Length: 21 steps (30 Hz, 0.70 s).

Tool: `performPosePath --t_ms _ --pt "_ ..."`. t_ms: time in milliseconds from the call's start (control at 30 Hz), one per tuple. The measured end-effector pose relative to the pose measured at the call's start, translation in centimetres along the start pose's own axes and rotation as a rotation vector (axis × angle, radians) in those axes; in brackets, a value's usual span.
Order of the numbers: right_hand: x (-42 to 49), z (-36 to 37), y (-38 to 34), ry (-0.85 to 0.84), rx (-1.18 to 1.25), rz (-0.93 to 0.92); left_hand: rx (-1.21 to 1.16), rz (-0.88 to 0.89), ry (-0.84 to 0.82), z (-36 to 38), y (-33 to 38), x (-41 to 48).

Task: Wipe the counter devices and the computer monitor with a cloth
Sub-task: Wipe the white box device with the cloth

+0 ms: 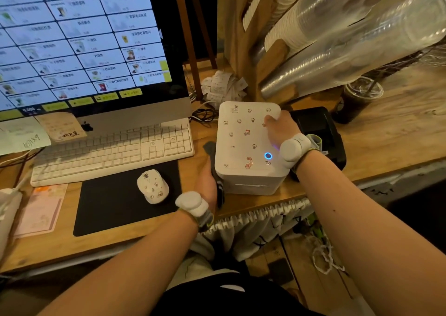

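A white box-shaped printer (243,146) with small stickers and a lit blue ring stands on the wooden counter (386,144). My left hand (207,182) presses a dark grey cloth (210,149) against the printer's left side. My right hand (280,128) grips the printer's top right corner, fingers curled over the edge. The computer monitor (79,40) stands at the left, lit with a menu grid. Below the monitor lie a white keyboard (111,150) and a white mouse (152,186) on a black mat (115,199).
A black receipt printer (321,132) sits right behind the white one. A wooden rack (243,40) holds stacked clear cups (350,45) overhead. An iced dark drink (357,100) stands far right. Crumpled receipts (223,86) and cables lie behind. Paper notes (21,137) hang on the monitor's lower edge.
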State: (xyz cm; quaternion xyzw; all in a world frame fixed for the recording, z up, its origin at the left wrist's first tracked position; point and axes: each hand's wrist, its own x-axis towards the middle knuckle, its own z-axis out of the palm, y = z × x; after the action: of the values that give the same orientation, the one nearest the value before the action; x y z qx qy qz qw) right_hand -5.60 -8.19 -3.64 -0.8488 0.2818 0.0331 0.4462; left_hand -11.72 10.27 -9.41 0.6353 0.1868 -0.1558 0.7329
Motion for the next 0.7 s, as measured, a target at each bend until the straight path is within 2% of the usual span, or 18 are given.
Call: performPosePath --t_ms 100,167,300,400,500,633,700 --pt "-0.2 -0.1 -0.1 0.001 0.001 0.0 -0.074 -0.041 0.116 0.1 -1.5 0.4" --pt "-0.4 -0.1 -0.2 -0.003 0.01 -0.003 -0.018 0.013 0.029 0.7 -1.2 -0.7" --pt "-0.6 -0.3 -0.2 -0.015 0.055 -0.005 0.043 0.173 -0.032 1.1 2.9 -0.2" --pt "-0.7 -0.2 0.1 -0.026 0.079 -0.013 0.035 0.001 -0.206 0.9 5.0 2.6" --pt "-0.9 -0.2 0.3 -0.028 0.078 -0.017 0.212 0.009 -0.229 1.2 6.0 5.9" --pt "-1.0 -0.3 0.1 -0.035 0.098 -0.024 0.304 -0.049 -0.133 2.8 8.4 8.8" --pt "-1.3 -0.3 -0.1 -0.04 0.064 -0.022 0.51 -0.016 -0.133 3.7 9.6 9.6"
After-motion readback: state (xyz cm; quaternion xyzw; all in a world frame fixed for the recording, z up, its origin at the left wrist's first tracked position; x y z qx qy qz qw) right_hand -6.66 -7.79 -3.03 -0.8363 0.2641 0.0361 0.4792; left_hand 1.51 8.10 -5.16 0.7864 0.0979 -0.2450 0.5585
